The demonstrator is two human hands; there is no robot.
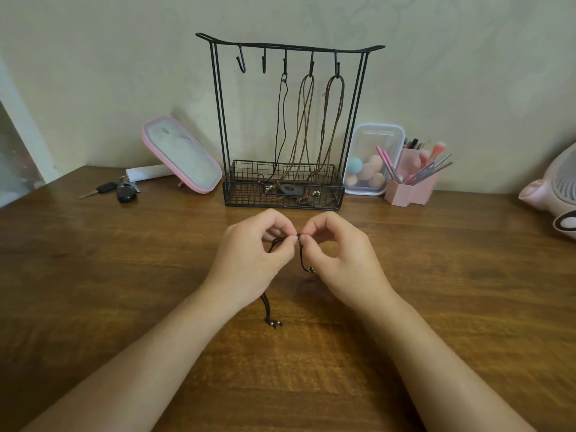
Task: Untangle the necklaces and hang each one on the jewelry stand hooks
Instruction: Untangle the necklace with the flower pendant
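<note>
- Beyond both hands, the jewelry stand (218,120): brushing its hung cords (307,120) could retangle them.
- Between them, left hand (249,260) and right hand (343,260) pinch the black necklace (300,254); pulling apart may tighten any knot.
- Below the left hand, beaded ends (275,323) could snag.

Wooden table (93,275), wall behind. Left of centre: pink-framed mirror (182,154), tilted back; white tube (149,173) beside it; car keys (120,190) further left. Right of centre: clear lidded box (378,135) of makeup sponges (369,171); pink organizer (411,191) holding brushes (436,151). Right edge: pink fan (558,188), partly cropped.
</note>
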